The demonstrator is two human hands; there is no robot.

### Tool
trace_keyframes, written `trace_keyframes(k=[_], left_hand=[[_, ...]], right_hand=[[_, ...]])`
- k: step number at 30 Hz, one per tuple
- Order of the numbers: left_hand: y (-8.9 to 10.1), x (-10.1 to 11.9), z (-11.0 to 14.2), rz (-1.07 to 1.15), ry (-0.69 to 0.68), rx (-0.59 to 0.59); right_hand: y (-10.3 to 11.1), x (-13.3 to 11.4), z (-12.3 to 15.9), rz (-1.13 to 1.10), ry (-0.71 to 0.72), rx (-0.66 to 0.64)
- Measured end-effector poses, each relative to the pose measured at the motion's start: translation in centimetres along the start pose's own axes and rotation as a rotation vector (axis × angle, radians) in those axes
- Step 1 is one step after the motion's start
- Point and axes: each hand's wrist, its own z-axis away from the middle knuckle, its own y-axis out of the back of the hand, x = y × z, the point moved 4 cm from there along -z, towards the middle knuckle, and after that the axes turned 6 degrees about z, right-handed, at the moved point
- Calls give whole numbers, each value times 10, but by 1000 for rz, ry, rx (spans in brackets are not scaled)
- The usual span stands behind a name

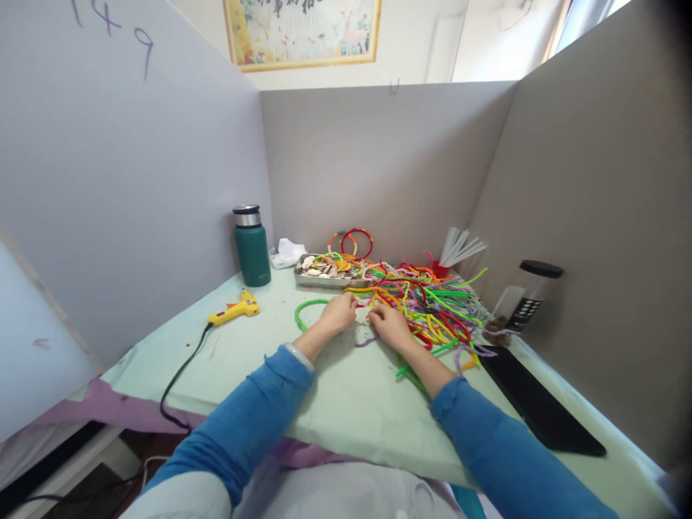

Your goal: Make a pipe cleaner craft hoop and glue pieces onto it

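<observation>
My left hand (340, 313) is closed above the middle of the table, fingertips pinched around a small red piece (360, 306) that looks like a bit of pipe cleaner. Just to its right, my right hand (390, 327) is also closed in a pinch; what lies between its fingers is too small to make out. A green pipe-cleaner ring (300, 308) rests on the table left of my left hand, partly hidden by it. Beyond and beside my right hand spreads a tangled heap of coloured pipe cleaners (440, 303). A short purple strand (366, 342) lies below the hands.
A yellow glue gun (235, 310) with a black cord lies left. Behind stand a green bottle (252, 252), tissues (288, 252), a metal tray (324, 281) of small pieces and finished rings (357, 244). Glue sticks (459, 249), a clear jar (522, 299) and a black slab (540, 404) are right.
</observation>
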Motion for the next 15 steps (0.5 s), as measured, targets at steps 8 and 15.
trace_keyframes(k=[8, 15], left_hand=[[7, 4, 2, 81, 58, -40], [9, 11, 8, 225, 51, -98]], right_hand=[[86, -4, 2, -40, 138, 198], [93, 43, 26, 252, 95, -438]])
